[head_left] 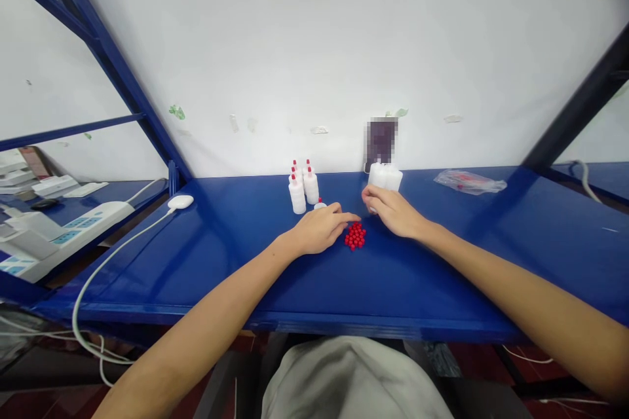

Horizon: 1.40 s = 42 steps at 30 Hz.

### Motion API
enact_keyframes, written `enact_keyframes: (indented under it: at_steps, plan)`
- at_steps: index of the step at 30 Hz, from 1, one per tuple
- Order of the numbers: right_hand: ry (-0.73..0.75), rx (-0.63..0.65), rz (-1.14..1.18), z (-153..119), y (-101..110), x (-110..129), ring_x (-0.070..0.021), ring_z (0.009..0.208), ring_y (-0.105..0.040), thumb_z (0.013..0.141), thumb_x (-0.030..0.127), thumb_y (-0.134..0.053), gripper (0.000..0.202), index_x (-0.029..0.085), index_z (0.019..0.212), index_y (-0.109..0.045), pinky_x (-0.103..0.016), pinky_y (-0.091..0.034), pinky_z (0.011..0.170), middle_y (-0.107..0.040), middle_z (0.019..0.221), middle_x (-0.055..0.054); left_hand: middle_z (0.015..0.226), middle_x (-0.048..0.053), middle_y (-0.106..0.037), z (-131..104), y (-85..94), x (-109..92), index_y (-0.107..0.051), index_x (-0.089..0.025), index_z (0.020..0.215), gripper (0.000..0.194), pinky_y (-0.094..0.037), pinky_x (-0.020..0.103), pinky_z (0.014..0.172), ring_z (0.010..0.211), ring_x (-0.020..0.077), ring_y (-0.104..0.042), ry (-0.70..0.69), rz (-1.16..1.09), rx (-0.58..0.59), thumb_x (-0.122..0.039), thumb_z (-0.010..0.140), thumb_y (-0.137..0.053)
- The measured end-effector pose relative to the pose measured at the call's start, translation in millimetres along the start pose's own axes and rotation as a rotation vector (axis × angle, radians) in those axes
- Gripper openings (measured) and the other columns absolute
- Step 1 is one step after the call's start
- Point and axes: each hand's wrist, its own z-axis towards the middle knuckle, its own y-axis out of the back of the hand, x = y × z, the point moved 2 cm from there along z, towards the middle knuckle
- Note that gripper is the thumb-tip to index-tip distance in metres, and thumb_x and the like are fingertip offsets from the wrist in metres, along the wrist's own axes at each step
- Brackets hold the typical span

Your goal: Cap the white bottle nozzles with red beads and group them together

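My left hand (319, 229) reaches over the blue table with its index finger stretched out to the far edge of a pile of small red caps (354, 237). No object shows in that hand. Across the pile, my right hand (393, 211) has its fingers curled together. A bit of white shows under them, but what they hold is mostly hidden. Just behind this hand stand several white bottles (386, 177) without visible red tips. Several white squeeze bottles with red tips (297, 195) stand upright beyond my left hand. Another red-tipped bottle (320, 204) is partly hidden behind its knuckles.
A dark pixelated object (381, 139) leans on the wall. A clear plastic bag (470, 182) with something red lies at the right. To the left are a white puck with a cable (181, 201) and a power strip (73, 236). Blue metal posts (115, 72) frame the table (221, 262).
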Motion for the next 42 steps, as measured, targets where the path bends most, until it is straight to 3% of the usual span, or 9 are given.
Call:
enact_keyframes:
  at_steps: [4,10,14,17,24,30,36,39,42]
  plan:
    - [-0.022,-0.011,0.026,3,-2,-3,-0.0183,0.075,-0.058,0.092,0.04,-0.039,0.031,0.019,0.079,-0.058,-0.03,-0.04,0.072,-0.064,0.076,-0.001,0.095,0.004,-0.056,3,-0.8,4,-0.061,-0.027,0.123,0.033,-0.046,0.028,0.078,0.081,0.0154,-0.058,0.017,-0.039,-0.028,-0.028,0.098,-0.039]
    - [-0.077,-0.052,-0.078,2,-6,-9,-0.0175,0.068,-0.055,0.092,0.04,-0.038,0.034,0.02,0.072,-0.058,-0.028,-0.037,0.066,-0.059,0.066,0.0,0.084,0.002,-0.058,4,1.3,4,-0.066,-0.021,0.104,0.02,-0.043,0.026,0.067,0.071,0.0137,-0.055,0.084,-0.091,-0.13,-0.027,0.094,-0.051]
    - [0.057,0.017,-0.071,-2,-12,6,-0.0168,0.067,-0.053,0.092,0.036,-0.038,0.033,0.02,0.068,-0.053,-0.029,-0.036,0.066,-0.059,0.068,-0.001,0.073,0.0,-0.054,3,9.2,0,-0.066,-0.02,0.105,0.021,-0.04,0.024,0.064,0.067,0.0124,-0.051,0.097,-0.229,-0.362,-0.029,0.095,-0.05]
    - [0.186,0.049,-0.058,-5,-15,20,-0.0171,0.068,-0.051,0.094,0.04,-0.037,0.035,0.02,0.07,-0.052,-0.029,-0.035,0.065,-0.056,0.07,-0.002,0.071,-0.001,-0.053,2,12.9,-5,-0.066,-0.018,0.106,0.021,-0.04,0.023,0.062,0.064,0.0108,-0.049,0.045,-0.35,-0.445,-0.028,0.094,-0.052]
    - [0.229,0.003,-0.07,-8,-15,26,-0.0158,0.064,-0.047,0.095,0.045,-0.04,0.038,0.02,0.068,-0.049,-0.028,-0.032,0.061,-0.051,0.066,-0.001,0.066,-0.003,-0.05,1,10.8,-8,-0.066,-0.016,0.104,0.02,-0.036,0.021,0.057,0.057,0.0083,-0.042,-0.007,-0.45,-0.414,-0.027,0.092,-0.054]
    - [0.136,0.088,-0.148,-12,-15,34,-0.0154,0.064,-0.052,0.093,0.032,-0.041,0.027,0.019,0.08,-0.061,-0.027,-0.03,0.062,-0.061,0.069,0.0,0.06,-0.006,-0.044,1,5.9,-8,-0.064,-0.016,0.101,0.017,-0.032,0.02,0.055,0.053,0.0071,-0.039,-0.03,-0.456,-0.341,-0.024,0.091,-0.052]
    - [0.152,0.065,-0.119,-13,-14,39,-0.0134,0.058,-0.047,0.094,0.034,-0.041,0.025,0.02,0.076,-0.052,-0.026,-0.028,0.059,-0.053,0.063,0.003,0.058,-0.008,-0.043,0,6.6,-11,-0.058,-0.018,0.102,0.016,-0.032,0.02,0.055,0.05,0.0066,-0.038,-0.036,-0.513,-0.294,-0.027,0.094,-0.048]
    - [0.162,0.043,-0.051,-13,-11,38,-0.0136,0.059,-0.049,0.096,0.045,-0.04,0.03,0.02,0.085,-0.054,-0.026,-0.03,0.059,-0.055,0.065,0.003,0.059,-0.008,-0.043,-2,12.1,-11,-0.051,-0.018,0.106,0.018,-0.031,0.02,0.053,0.049,0.0074,-0.039,0.013,-0.524,-0.333,-0.031,0.097,-0.043]
    - [0.14,0.036,-0.034,-11,-8,34,-0.0135,0.058,-0.051,0.098,0.048,-0.037,0.033,0.021,0.098,-0.058,-0.026,-0.032,0.059,-0.057,0.065,0.004,0.06,-0.007,-0.048,-4,18.4,-5,-0.048,-0.019,0.105,0.017,-0.031,0.022,0.055,0.052,0.0093,-0.044,0.166,-0.407,-0.418,-0.032,0.098,-0.04]
